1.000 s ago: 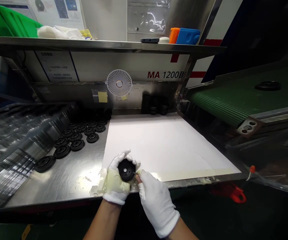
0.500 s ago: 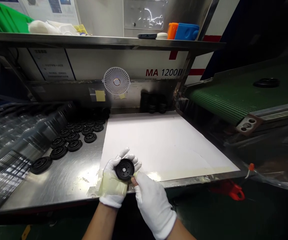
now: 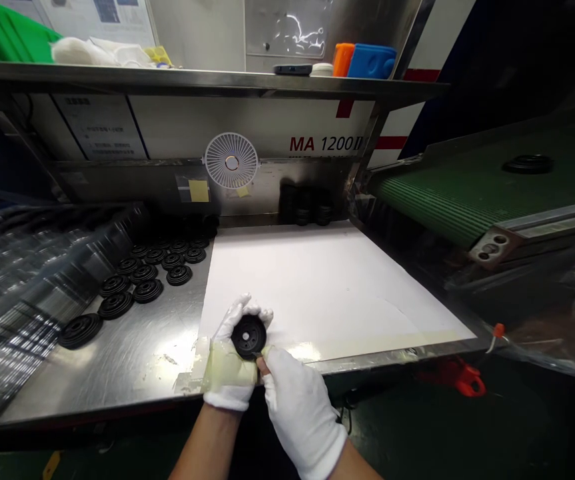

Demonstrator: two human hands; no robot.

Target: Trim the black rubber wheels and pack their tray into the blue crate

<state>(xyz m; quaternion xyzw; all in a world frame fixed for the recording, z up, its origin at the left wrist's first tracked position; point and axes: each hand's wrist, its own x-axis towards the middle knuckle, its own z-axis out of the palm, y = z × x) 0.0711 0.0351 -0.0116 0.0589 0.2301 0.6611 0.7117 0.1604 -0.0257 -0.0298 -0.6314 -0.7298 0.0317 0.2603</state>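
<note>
My left hand (image 3: 230, 363), in a white glove wrapped with yellowish tape, is curled round a black round ribbed part (image 3: 248, 336) with a small centre hole. It holds the part just above the front edge of the white sheet (image 3: 327, 287). My right hand (image 3: 300, 413), also in a white glove, pinches at the lower edge of that part; what the fingertips hold is too small to make out.
Several more black round parts (image 3: 137, 280) lie in rows on the steel bench (image 3: 132, 360) to the left. A small white fan (image 3: 230, 161) stands at the back. A green conveyor (image 3: 467, 193) with one black part (image 3: 527, 163) runs on the right. A shelf (image 3: 207, 80) hangs overhead.
The black part has turned slightly in my left hand, and my right fingertips have stayed at its lower edge. The view has shifted a little.
</note>
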